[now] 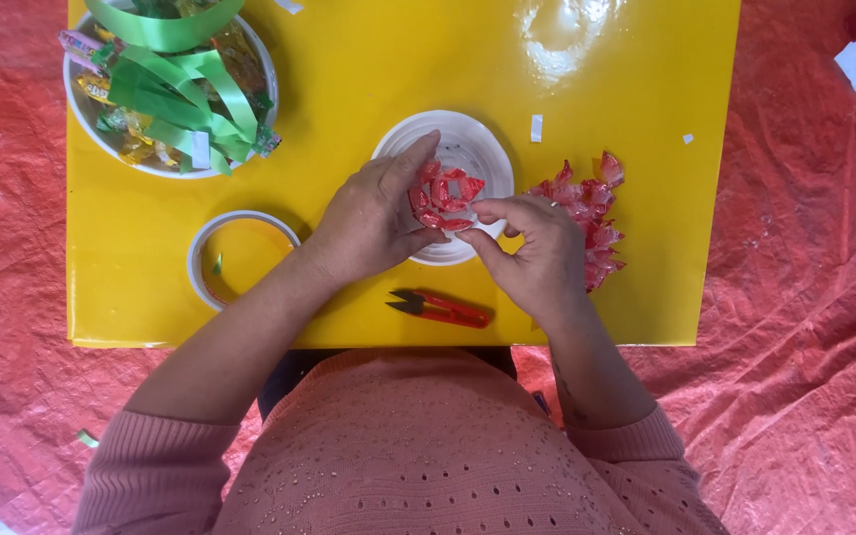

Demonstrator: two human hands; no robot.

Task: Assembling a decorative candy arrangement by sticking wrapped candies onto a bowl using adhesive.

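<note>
Two hands, the left hand [374, 218] steadying and the right hand [537, 248] pinching, press red wrapped candies [446, 198] onto a white round container [448, 149] at frame centre; even spacing would suit.

The person wears a salmon-pink knit sweater [428, 456] dotted with small eyelet holes across the front. Its ribbed cuffs are pushed up both forearms, and the left hand [374, 223] and right hand [537, 248] are bare, without rings.
</note>
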